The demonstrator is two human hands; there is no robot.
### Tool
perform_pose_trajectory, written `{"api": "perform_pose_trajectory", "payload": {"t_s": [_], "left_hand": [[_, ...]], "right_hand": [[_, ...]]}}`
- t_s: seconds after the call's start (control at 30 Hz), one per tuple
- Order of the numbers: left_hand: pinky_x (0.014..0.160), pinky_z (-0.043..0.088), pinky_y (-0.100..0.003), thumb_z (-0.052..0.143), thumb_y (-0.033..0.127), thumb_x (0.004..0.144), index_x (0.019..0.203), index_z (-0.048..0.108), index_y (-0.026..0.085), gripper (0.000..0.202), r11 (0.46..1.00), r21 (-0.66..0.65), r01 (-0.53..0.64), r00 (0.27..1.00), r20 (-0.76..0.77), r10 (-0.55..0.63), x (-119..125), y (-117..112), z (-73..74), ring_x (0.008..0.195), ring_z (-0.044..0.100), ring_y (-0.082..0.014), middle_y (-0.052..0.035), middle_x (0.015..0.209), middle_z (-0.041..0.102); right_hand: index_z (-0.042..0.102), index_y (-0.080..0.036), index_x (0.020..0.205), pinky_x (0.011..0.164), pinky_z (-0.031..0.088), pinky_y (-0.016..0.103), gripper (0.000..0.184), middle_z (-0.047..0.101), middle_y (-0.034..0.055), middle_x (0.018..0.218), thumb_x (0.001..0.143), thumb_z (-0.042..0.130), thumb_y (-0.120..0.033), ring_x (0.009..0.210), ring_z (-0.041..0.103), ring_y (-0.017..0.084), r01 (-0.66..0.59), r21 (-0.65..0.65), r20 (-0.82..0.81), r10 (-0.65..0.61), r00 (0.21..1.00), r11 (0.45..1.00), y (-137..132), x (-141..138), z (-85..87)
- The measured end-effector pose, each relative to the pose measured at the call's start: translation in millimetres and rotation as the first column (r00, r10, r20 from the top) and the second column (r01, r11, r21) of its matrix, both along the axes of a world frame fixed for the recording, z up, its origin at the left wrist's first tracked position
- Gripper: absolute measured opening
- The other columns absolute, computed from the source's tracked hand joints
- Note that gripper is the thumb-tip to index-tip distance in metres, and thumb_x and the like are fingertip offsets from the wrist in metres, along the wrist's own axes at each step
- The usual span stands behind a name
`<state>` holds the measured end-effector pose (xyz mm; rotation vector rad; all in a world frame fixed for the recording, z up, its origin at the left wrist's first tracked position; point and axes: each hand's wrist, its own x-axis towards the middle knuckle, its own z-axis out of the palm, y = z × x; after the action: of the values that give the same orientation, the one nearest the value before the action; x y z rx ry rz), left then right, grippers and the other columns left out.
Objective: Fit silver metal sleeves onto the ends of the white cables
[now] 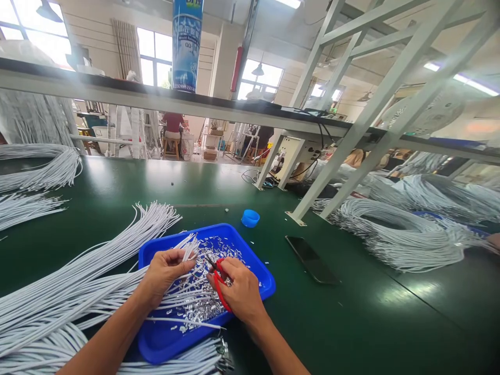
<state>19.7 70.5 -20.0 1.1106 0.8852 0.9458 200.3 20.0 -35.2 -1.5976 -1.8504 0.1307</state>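
Observation:
My left hand (166,273) is closed round a small bunch of white cable ends (190,253), held over a blue plastic tray (253,258). My right hand (238,291) is closed on red-handled cutters (219,284), whose dark tip points at the cable ends. The tray holds a heap of shiny metal scraps (203,302). A long sheaf of white cables (89,271) runs from the left across the tray's near side.
The green table (371,312) carries a black phone (311,259) right of the tray and a small blue cap (250,218) behind it. Coiled white cable bundles (402,234) lie at right, more (35,166) at far left. A white slanted frame (351,130) stands behind.

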Motion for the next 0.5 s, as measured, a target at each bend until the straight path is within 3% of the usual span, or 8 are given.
{"api": "perform_pose_trajectory", "payload": {"t_s": [0.23,0.5], "left_hand": [[0.039,0.026,-0.017,0.078,0.035,0.058,0.066,0.067,0.011,0.028,0.998,0.017,0.056,0.998,-0.023,-0.055,1.1,-3.3,6.0,0.042,0.034,-0.0041,0.0037,0.051,0.048],[0.041,0.022,-0.019,0.072,0.041,0.063,0.074,0.067,0.011,0.032,0.992,0.112,0.056,0.992,-0.119,-0.043,2.6,-4.3,3.9,0.045,0.030,-0.0053,0.0041,0.054,0.044]], "right_hand": [[0.037,-0.018,0.047,0.046,0.024,0.021,0.041,0.043,-0.0039,0.053,0.079,0.054,-0.037,0.050,0.039,0.009,-0.068,-0.067,-0.055,0.064,0.996,0.995,-0.6,0.6,-1.5],[0.028,-0.018,0.045,0.045,0.019,0.023,0.045,0.036,-0.0050,0.049,0.079,0.053,-0.034,0.046,0.033,0.008,-0.141,-0.123,-0.103,0.128,0.986,0.982,0.4,2.8,-5.0]]}}
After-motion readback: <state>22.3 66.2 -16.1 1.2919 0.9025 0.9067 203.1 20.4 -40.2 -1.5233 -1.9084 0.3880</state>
